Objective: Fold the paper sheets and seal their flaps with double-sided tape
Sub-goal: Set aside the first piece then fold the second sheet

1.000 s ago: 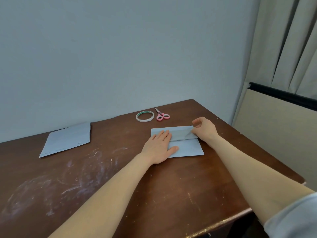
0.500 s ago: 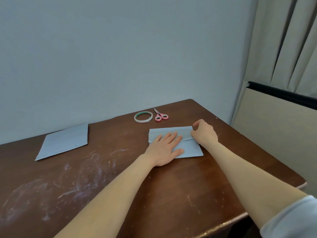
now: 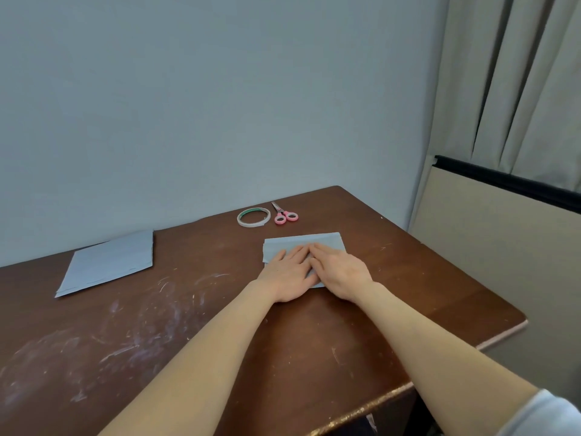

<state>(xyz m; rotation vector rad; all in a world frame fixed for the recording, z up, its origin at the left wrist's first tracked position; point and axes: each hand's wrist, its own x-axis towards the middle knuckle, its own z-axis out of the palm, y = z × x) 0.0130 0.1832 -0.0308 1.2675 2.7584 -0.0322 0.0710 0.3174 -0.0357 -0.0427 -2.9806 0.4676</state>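
Note:
A folded light-blue paper sheet (image 3: 317, 241) lies on the brown table (image 3: 220, 325) right of centre. My left hand (image 3: 287, 275) lies flat on it with straight fingers. My right hand (image 3: 341, 272) presses flat on the same sheet just to the right, its fingertips meeting those of the left. Both hands cover the sheet's near half. A roll of double-sided tape (image 3: 253, 217) lies behind the sheet near the wall.
Pink-handled scissors (image 3: 284, 214) lie right of the tape roll. A stack of flat light-blue sheets (image 3: 110, 262) sits at the back left. The table's right edge (image 3: 503, 335) and near right corner are close. A curtain hangs at the right.
My right hand has let go of the flap's right end and slid left to the sheet's middle, now lying flat beside my left hand. The flap lies down.

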